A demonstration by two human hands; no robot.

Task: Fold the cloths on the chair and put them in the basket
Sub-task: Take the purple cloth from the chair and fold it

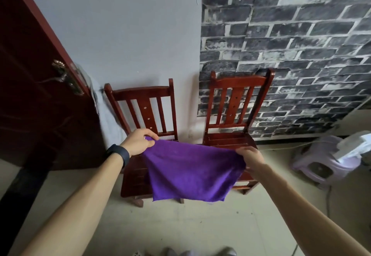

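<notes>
A purple cloth point(188, 171) hangs spread out in the air in front of two red-brown wooden chairs. My left hand point(138, 142) pinches its upper left corner, and my right hand point(251, 158) grips its upper right corner. The cloth's lower edge hangs free above the floor. The left chair point(144, 103) and the right chair point(236, 99) stand side by side against the wall, their seats partly hidden behind the cloth. No basket is in view.
A dark red door point(40, 95) with a metal handle stands open at the left. A pale purple plastic stool point(325, 167) with white items on it sits at the right on the tiled floor. A brick-pattern wall rises behind the right chair.
</notes>
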